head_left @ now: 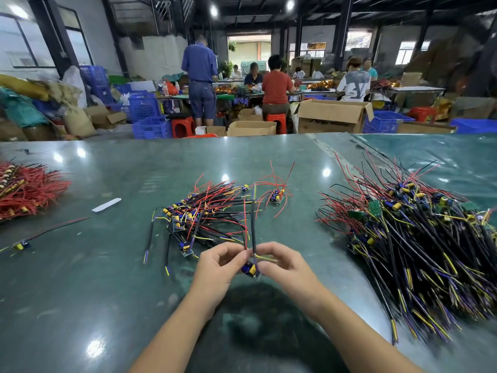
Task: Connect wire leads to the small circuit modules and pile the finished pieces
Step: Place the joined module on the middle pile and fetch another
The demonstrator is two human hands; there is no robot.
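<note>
You are pinching one small module (249, 269) between your left hand (217, 267) and right hand (282, 265), its black lead (253, 232) standing up just above the table (107, 265). Beyond your fingers a modest pile (207, 211) is sitting, likely the finished pieces, while the far bigger heap (419, 238) to your right suggests most work is waiting.

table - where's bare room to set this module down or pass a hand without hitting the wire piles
Bare table lies left of the left hand, between the stray module and the middle pile. Another free strip runs between the middle pile and the big right pile, beside the right hand. The far half is open too. Crowded: right edge, and the red bundle far left.
</note>
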